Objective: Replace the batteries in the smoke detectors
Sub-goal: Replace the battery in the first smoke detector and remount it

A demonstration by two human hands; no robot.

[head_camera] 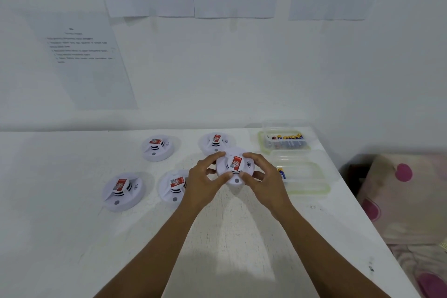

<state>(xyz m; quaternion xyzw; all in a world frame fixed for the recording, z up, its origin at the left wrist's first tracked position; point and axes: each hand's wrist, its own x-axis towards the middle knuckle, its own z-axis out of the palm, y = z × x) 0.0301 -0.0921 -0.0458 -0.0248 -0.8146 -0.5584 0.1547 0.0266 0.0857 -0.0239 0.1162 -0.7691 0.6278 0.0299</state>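
Note:
A round white smoke detector (234, 167) with a red label is held just above the white table (229, 237). My left hand (205, 179) grips its left rim with curled fingers, and my right hand (261, 176) grips its right rim. Several more white detectors lie on the table: one at the back left (157, 147), one at the back (215, 141), one at the front left (122, 190) and one partly behind my left hand (173, 187). A clear box of batteries (286, 141) stands at the back right.
A second clear box with a green rim (309, 189) sits right of my right hand and holds a blue and yellow battery (282, 173). Printed sheets hang on the wall behind. The table's right edge borders a pink patterned bedspread (406, 201).

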